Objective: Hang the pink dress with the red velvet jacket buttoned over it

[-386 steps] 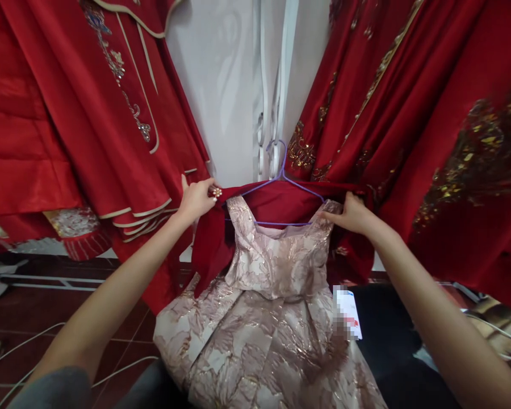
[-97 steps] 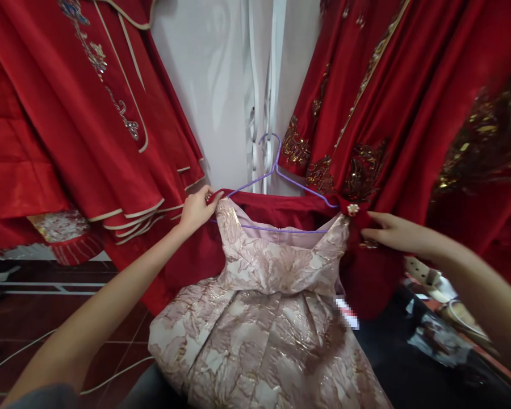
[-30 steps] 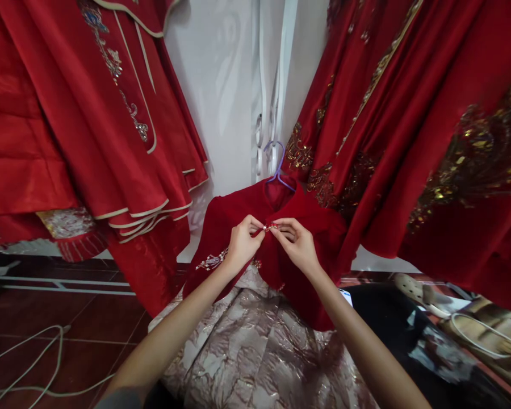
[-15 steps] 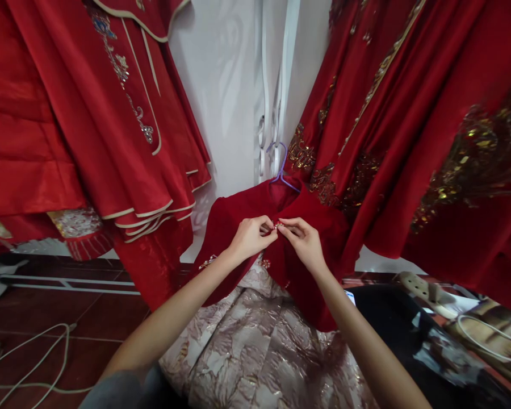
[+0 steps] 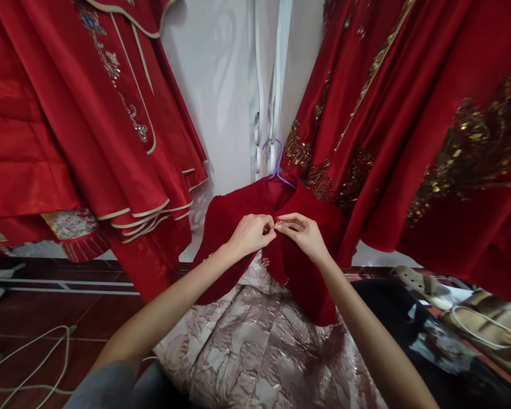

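Observation:
A short dark red jacket point(image 5: 304, 292) hangs on a purple hanger point(image 5: 277, 163), over a pinkish, shiny patterned skirt point(image 5: 247, 346). At the jacket's front opening, my left hand point(image 5: 252, 233) is closed, thumb and fingers pinched at the edge. My right hand point(image 5: 303, 235) is closed too, its fingertips meeting the left ones at a small beaded fastener point(image 5: 280, 223). The fingers partly hide that fastener. Just below hangs a similar beaded ornament point(image 5: 264, 262), apart from both hands.
Red garments with beading point(image 5: 128, 108) hang at left; others with gold sequins point(image 5: 464, 142) hang at right. White cabinet doors point(image 5: 213, 74) stand behind. A white cable point(image 5: 63, 363) lies on the tiled floor. Shoes point(image 5: 417, 281) and a dark surface point(image 5: 378, 307) are at right.
My left fingers have curled in more, and my right fingers lie flatter over the beaded fastener. The whole view has shifted slightly; both hands stay at the jacket's opening.

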Demonstrator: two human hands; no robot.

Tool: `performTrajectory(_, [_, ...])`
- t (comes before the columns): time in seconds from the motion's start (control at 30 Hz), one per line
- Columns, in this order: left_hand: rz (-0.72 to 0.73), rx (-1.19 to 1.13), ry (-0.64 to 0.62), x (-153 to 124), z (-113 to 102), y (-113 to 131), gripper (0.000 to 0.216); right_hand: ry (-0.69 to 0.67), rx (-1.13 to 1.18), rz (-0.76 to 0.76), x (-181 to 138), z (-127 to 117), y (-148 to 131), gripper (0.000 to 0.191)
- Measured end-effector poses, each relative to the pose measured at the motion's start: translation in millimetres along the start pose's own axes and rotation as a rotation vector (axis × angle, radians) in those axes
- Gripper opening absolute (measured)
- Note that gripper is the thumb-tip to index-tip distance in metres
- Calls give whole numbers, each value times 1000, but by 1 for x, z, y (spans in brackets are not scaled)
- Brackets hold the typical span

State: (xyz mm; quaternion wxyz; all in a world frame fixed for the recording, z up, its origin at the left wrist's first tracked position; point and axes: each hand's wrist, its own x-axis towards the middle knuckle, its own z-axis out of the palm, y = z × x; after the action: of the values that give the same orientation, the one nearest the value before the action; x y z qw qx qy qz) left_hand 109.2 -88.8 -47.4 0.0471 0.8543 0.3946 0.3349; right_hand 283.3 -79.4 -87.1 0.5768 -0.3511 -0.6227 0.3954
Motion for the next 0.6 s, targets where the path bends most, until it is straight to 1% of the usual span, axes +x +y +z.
performTrajectory(0.07, [3,8,2,1,4,-1,8,5,-11,-21,1,2,3,29])
performTrajectory(0.1, [-10,-23,16,1,6,-2,7,17,-3,-45,-1,4,5,29])
performTrajectory(0.17, [-73,-145,68,-4,13,-3,9,53,35,-109,-8,10,10,30])
performTrajectory(0.27, [-218,-393,138,-21,20,-3,16,90,35,-177,-29,18,16,38])
performTrajectory(0.33, [-286,-526,163,-37,19,0,20,133,-89,-201,-45,22,18,39])
performTrajectory(0.4, [-332,-583,224,-54,15,3,21,186,-282,-251,-59,25,17,33])
performTrajectory(0.43, [-358,-586,275,-62,12,4,20,183,-387,-277,-65,26,16,28])
performTrajectory(0.5, [-424,-568,387,-77,8,1,18,98,-561,-273,-72,29,16,19])
performTrajectory(0.57, [-492,-533,473,-89,5,-9,16,-13,-651,-193,-77,34,19,16])
performTrajectory(0.6, [-520,-509,495,-93,5,-16,15,-36,-665,-145,-78,37,23,16])
